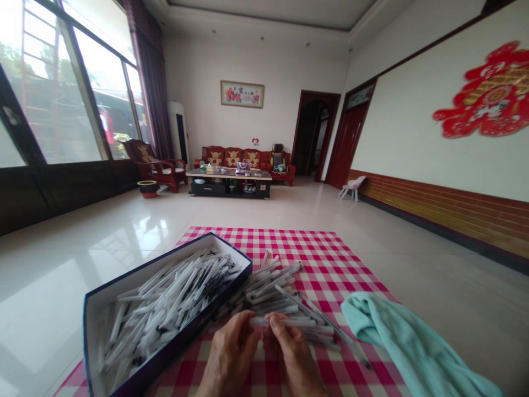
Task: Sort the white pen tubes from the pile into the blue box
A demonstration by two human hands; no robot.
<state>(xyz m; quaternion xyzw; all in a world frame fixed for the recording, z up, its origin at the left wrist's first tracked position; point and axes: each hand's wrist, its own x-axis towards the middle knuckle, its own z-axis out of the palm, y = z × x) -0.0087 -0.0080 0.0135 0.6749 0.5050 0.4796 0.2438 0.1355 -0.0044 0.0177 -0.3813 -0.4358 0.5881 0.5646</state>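
Note:
Between my two hands is a pen [259, 321] with a whitish, see-through barrel, held roughly level above the cloth. My left hand [230, 353] is closed, pinching one end with thumb and fingers. My right hand [292, 353] is closed as well, its thumb pressed along the barrel close to the left fingertips. Just beyond the hands lies a loose pile of similar pens [270, 286], some with dark tips, partly hidden by my fingers. To the left, a dark blue box [231, 251] with a white inside holds a heap of pens [177, 298].
A pink-and-white checked cloth [326, 259] covers the work surface. A mint-green cloth [405, 336] lies crumpled at the right. Farther off on the tiled floor stand a low table [229, 184], a wooden sofa [215, 154], an armchair [155, 165] and a small chair [353, 187].

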